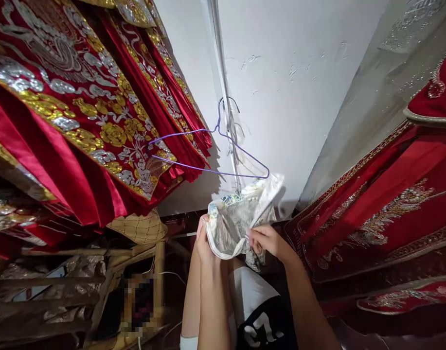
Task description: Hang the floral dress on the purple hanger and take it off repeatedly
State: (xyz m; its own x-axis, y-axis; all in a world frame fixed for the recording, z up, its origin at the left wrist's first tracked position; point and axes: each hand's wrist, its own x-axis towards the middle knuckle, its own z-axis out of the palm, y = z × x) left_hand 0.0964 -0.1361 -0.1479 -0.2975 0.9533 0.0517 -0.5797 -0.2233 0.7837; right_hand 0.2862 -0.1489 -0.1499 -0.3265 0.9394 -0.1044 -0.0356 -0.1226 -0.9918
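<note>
In the middle of the head view I hold up a pale patterned garment (240, 214) with a white edge band. My left hand (204, 240) is closed round its lower left edge. With my right hand (263, 239) I pinch the cloth near its lower right edge. A purple wire hanger (211, 170) hangs just above, hooked on a metal bar. The garment's upper right part reaches the hanger's right end; I cannot tell whether it is hung on it. Part of the cloth below my right hand hangs down.
Red costumes with gold and silver embroidery (109, 126) hang at the left. More beaded red cloth (376, 218) hangs at the right beside sheer fabric (372, 87). A pale metal pole (220, 53) runs down the white wall. A bamboo frame (159, 272) stands at the lower left.
</note>
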